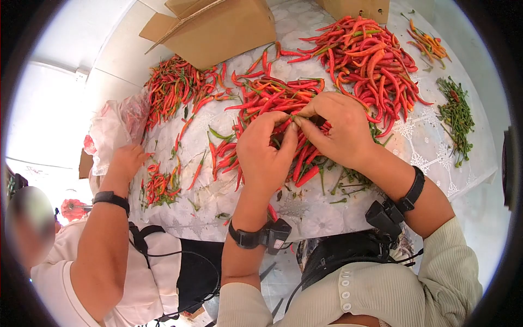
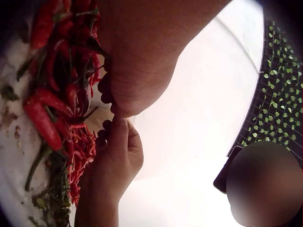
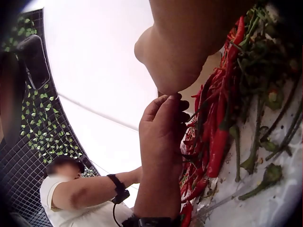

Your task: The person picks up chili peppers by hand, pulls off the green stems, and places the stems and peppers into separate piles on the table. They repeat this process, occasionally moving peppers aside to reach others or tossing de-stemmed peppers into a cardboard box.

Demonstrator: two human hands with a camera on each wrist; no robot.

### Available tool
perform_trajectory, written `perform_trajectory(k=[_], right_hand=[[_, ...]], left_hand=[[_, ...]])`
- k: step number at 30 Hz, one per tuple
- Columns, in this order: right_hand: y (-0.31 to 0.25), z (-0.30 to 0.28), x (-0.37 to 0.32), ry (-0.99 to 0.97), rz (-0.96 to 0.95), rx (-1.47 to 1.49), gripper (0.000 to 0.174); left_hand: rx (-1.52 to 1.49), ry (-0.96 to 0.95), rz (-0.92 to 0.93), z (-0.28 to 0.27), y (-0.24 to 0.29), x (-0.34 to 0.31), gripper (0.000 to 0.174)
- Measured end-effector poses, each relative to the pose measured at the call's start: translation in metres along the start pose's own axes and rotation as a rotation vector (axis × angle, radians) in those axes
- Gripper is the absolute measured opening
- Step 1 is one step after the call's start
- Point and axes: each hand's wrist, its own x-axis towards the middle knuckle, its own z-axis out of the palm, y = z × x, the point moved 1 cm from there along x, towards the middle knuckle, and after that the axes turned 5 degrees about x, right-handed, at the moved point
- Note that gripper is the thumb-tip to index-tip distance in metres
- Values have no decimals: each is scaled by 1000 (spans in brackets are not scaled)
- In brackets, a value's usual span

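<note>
Over a pile of red chili peppers [image 1: 272, 95], both hands meet fingertip to fingertip. Between them shows a bit of green chili pepper stem [image 1: 293, 117]; the pepper's body is hidden by the fingers. My left hand [image 1: 261, 152] pinches with thumb and index finger from the left side. From the right, my right hand [image 1: 343, 131] pinches at the same stem, thumb against forefinger. In the left wrist view, red chili peppers [image 2: 45, 120] lie beside the joined hands. Loose green stems [image 3: 260, 182] lie on the tablecloth in the right wrist view.
A bigger heap of chili peppers [image 1: 376, 65] lies at the back right, with a pile of green stems [image 1: 457, 117] beyond it. An open cardboard box [image 1: 229, 32] stands at the back. Another person's hand [image 1: 128, 161] is at the left, near a plastic bag [image 1: 111, 128].
</note>
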Motion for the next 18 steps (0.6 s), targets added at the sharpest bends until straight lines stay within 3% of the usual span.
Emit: perform_trajectory(k=[18], right_hand=[[-2,1,0,15,-40,-64,15]], left_hand=[[12,44,-21,2,-1,-2,18]])
